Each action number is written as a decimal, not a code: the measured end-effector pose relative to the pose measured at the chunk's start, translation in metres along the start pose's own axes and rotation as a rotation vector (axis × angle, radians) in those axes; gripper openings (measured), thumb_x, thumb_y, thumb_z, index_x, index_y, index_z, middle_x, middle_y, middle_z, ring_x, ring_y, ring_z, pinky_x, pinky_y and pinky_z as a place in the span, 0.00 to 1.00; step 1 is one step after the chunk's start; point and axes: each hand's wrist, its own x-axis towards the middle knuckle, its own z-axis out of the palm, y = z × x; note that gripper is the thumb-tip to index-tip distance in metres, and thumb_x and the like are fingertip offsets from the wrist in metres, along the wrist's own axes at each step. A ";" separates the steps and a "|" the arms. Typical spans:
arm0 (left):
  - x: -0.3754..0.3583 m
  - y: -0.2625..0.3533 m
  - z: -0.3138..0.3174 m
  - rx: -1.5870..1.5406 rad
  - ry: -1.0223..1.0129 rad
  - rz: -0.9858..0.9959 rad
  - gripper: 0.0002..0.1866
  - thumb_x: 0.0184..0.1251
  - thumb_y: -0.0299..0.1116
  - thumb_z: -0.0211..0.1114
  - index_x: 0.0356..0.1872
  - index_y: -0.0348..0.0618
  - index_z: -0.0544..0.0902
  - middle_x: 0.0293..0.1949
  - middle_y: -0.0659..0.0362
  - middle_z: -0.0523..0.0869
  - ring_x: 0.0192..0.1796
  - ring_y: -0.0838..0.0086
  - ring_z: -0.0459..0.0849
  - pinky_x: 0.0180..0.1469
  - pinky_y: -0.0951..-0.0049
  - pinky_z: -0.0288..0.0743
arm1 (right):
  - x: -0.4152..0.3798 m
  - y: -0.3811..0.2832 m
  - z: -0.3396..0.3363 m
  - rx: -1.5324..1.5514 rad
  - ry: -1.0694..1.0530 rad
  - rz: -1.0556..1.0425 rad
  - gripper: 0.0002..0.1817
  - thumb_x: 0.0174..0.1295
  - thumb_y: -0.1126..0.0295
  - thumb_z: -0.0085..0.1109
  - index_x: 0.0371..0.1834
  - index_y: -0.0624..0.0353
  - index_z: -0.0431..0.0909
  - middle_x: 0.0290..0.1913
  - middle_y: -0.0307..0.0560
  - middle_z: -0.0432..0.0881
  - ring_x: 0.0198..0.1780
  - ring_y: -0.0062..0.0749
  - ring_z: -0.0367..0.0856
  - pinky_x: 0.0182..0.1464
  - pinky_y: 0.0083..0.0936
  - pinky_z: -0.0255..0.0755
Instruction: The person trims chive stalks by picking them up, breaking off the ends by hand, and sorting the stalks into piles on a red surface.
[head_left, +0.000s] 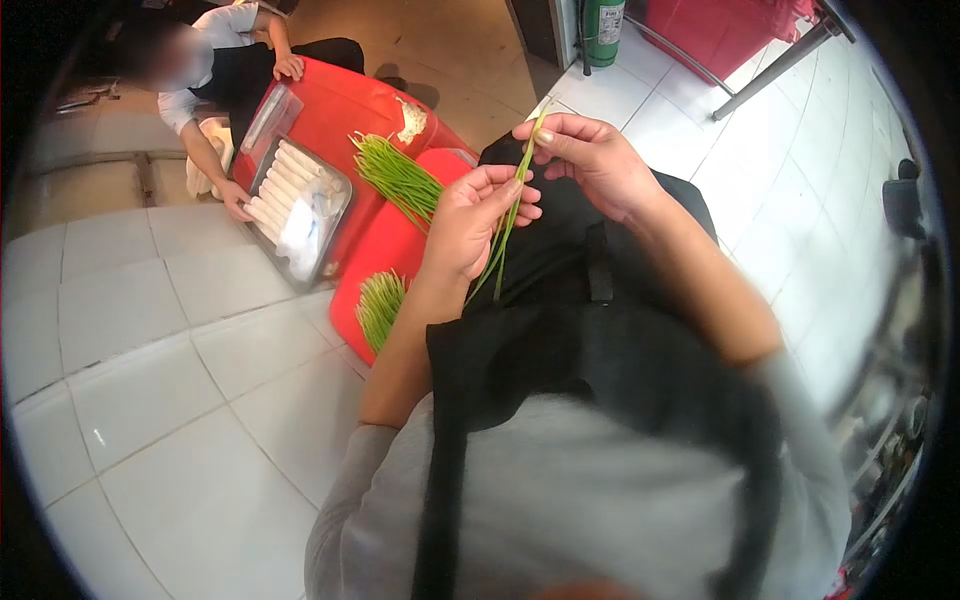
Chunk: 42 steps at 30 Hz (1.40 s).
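A few thin green chive stalks [507, 228] hang between my two hands, over the black apron on my lap. My left hand [468, 222] is closed around their middle, thumb against the fingers. Higher up, my right hand [592, 158] pinches the pale upper ends between thumb and forefinger. To the left of my hands, a large bunch of chive stalks [398, 178] lies on a red surface [385, 237]. Another bunch [380, 308] sits nearer to me, beside my left forearm, which hides part of it.
A tray [342, 212] of white rolls [284, 185] and a clear plastic bag [303, 240] rests at the red surface's left edge. Across from me, a co-worker's hand [236, 200] touches the tray. A green cylinder [604, 35] and a red bin [705, 35] stand at the back.
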 end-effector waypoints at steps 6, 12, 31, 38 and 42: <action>0.002 -0.001 0.009 0.055 0.102 0.090 0.09 0.63 0.28 0.57 0.40 0.34 0.73 0.32 0.53 0.82 0.30 0.71 0.82 0.35 0.76 0.75 | -0.004 -0.004 0.002 -0.065 0.098 0.025 0.11 0.60 0.65 0.55 0.42 0.59 0.78 0.36 0.32 0.78 0.35 0.14 0.72 0.39 0.15 0.67; 0.001 -0.002 0.009 0.096 0.120 0.105 0.08 0.64 0.27 0.56 0.41 0.36 0.73 0.33 0.51 0.82 0.30 0.69 0.82 0.34 0.74 0.75 | -0.004 0.007 0.000 -0.262 0.074 -0.027 0.11 0.54 0.64 0.62 0.35 0.59 0.79 0.30 0.34 0.79 0.30 0.14 0.71 0.32 0.13 0.64; 0.006 -0.008 0.007 0.224 0.167 0.196 0.06 0.61 0.26 0.59 0.38 0.37 0.75 0.32 0.60 0.80 0.33 0.79 0.79 0.37 0.79 0.75 | -0.004 0.008 -0.001 -0.340 0.042 -0.050 0.09 0.53 0.68 0.64 0.34 0.62 0.79 0.30 0.36 0.80 0.34 0.15 0.74 0.38 0.16 0.68; 0.007 -0.006 0.003 0.216 0.228 0.194 0.04 0.60 0.24 0.60 0.35 0.36 0.77 0.28 0.63 0.79 0.29 0.85 0.76 0.34 0.84 0.72 | -0.004 0.003 0.001 -0.362 0.062 0.001 0.08 0.54 0.68 0.63 0.32 0.61 0.79 0.29 0.33 0.78 0.32 0.12 0.70 0.35 0.12 0.65; 0.006 -0.009 0.001 0.333 0.176 0.205 0.04 0.62 0.25 0.58 0.36 0.37 0.76 0.30 0.62 0.79 0.32 0.82 0.76 0.37 0.82 0.71 | -0.001 0.010 0.002 -0.373 0.005 -0.039 0.09 0.54 0.69 0.63 0.33 0.62 0.79 0.29 0.35 0.79 0.33 0.14 0.72 0.37 0.14 0.67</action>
